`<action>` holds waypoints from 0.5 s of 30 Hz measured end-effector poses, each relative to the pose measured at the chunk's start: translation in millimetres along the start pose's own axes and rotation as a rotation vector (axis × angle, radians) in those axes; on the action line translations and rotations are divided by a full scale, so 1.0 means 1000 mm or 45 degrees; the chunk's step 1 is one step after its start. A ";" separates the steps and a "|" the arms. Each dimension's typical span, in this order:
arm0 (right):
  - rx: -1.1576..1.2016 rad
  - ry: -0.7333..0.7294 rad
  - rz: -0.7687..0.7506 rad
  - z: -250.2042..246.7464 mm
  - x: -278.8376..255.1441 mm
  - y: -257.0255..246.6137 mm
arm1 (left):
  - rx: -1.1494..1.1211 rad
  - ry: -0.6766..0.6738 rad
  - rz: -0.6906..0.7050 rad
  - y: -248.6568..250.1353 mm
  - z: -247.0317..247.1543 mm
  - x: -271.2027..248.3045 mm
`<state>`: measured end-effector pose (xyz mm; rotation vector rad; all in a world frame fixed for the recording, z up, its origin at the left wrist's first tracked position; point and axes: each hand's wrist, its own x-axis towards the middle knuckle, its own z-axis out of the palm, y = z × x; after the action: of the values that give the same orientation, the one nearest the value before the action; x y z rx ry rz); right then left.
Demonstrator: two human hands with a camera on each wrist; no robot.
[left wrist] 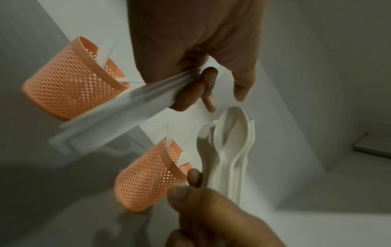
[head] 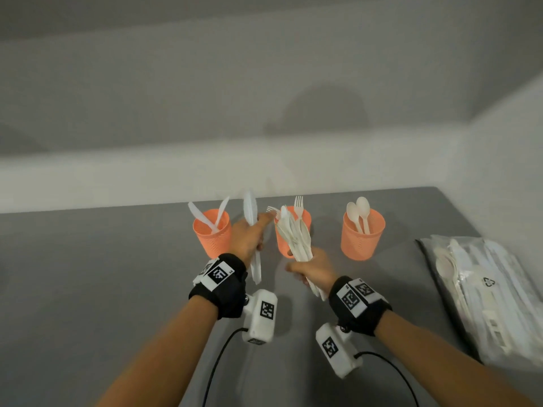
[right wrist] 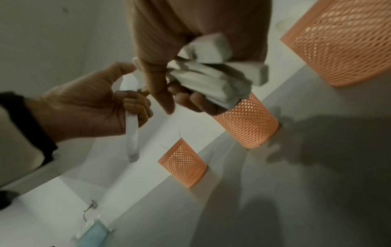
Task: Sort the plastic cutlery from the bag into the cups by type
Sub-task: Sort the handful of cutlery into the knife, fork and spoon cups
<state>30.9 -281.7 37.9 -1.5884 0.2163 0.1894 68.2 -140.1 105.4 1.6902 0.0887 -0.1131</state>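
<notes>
Orange mesh cups, three in number, are set in a row on the grey table (head: 88,274). The left cup (head: 212,234) is seen to hold knives, the middle cup (head: 283,245) forks, the right cup (head: 362,235) two spoons.

A white knife (head: 252,227) is held upright in the left hand (head: 248,237), just beside and right of the left cup, blade up. In the left wrist view, the fingers (left wrist: 190,93) are curled round the handle, which is blurred; the thumb is kept straight and apart from it.

A bundle of cutlery (head: 295,233) is gripped in the right hand (head: 313,270), in front of the middle cup, its upper ends overlapping that cup's rim in the head view. Spoon bowls are made out at the top of the bundle in the left wrist view. In the right wrist view, the fingers (right wrist: 196,102) are wrapped tightly round the handle ends, the thumb pressed across them.

A clear plastic bag (head: 505,289) is laid flat at the right edge of the table, well apart from the cups; further cutlery is visible through it.

Black straps with white marker blocks are worn on both wrists, with cables trailing toward the viewer.
</notes>
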 end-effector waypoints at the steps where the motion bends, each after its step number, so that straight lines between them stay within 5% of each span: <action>1: -0.049 0.024 -0.019 0.002 0.001 0.002 | 0.012 -0.011 0.004 0.003 0.000 0.002; 8: -0.185 0.118 -0.095 0.011 0.009 0.003 | 0.109 -0.022 0.005 0.010 0.008 0.010; 15: -0.086 -0.054 -0.002 0.003 0.007 -0.006 | 0.232 -0.038 0.018 0.012 0.008 0.029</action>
<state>39.4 -278.8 42.0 -1.6501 0.1771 0.2316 98.2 -150.0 112.7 1.8701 0.0453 -0.1394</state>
